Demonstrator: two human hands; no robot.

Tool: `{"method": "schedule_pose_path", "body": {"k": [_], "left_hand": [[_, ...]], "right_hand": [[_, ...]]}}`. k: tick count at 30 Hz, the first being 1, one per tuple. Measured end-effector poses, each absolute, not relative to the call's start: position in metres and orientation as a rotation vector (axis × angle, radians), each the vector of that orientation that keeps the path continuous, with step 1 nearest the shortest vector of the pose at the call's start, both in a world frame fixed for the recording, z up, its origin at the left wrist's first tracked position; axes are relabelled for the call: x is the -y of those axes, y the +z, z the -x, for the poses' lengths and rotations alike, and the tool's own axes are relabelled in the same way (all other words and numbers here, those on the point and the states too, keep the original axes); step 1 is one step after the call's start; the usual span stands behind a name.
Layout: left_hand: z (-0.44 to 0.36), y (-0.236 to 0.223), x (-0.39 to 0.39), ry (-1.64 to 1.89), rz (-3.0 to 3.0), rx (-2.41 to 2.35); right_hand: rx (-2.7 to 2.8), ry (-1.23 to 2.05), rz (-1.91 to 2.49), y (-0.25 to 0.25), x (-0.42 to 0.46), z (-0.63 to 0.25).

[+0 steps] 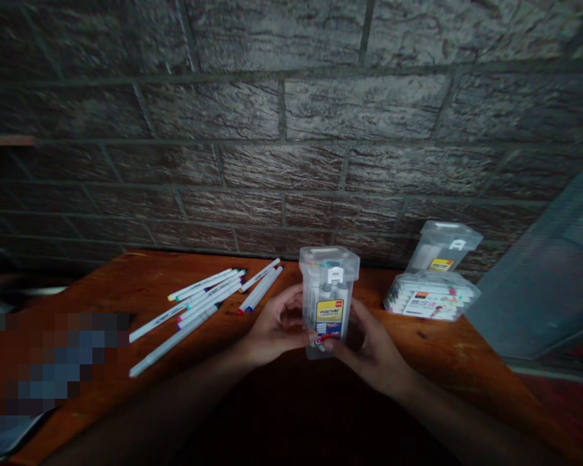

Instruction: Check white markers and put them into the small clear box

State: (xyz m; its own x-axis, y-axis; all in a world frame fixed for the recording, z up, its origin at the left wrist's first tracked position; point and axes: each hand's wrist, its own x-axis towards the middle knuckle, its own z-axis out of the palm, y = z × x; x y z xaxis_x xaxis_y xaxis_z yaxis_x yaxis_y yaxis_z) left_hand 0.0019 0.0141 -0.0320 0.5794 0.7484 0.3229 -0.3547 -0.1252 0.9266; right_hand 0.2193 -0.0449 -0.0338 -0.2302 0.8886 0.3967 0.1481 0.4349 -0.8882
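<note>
A clear plastic marker case with a yellow and blue label stands upright between my hands, its lid closed by a white clasp. Some white markers show through its walls. My left hand grips the case from the left, thumb across the lower front. From the other side my right hand closes round it, its thumb by the bottom of the label. Loose white markers with coloured ends lie spread on the table to the left of my left hand.
The wooden table backs onto a dark brick wall. At the right stand another clear marker case and, before it, a lower clear box of markers. A translucent panel rises beyond the right edge. The lower left is pixelated.
</note>
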Motion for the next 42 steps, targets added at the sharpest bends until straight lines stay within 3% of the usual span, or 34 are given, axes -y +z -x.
{"method": "schedule_pose_path", "body": {"k": [7, 17, 30, 42], "left_hand": [[-0.007, -0.033, -0.004, 1.115, -1.518, -0.441], [-0.008, -0.028, -0.007, 1.024, -1.445, -0.414], [-0.003, -0.025, -0.010, 0.875, -1.298, -0.326], [-0.004, -0.031, -0.016, 1.006, -1.296, -0.439]], "right_hand": [[1.711, 0.843, 1.016, -0.040, 0.047, -0.218], [1.696, 0.854, 1.043, -0.039, 0.049, -0.218], [1.712, 1.071, 0.864, -0.033, 0.055, -0.217], [1.590, 1.241, 0.856, -0.031, 0.051, -0.219]]}}
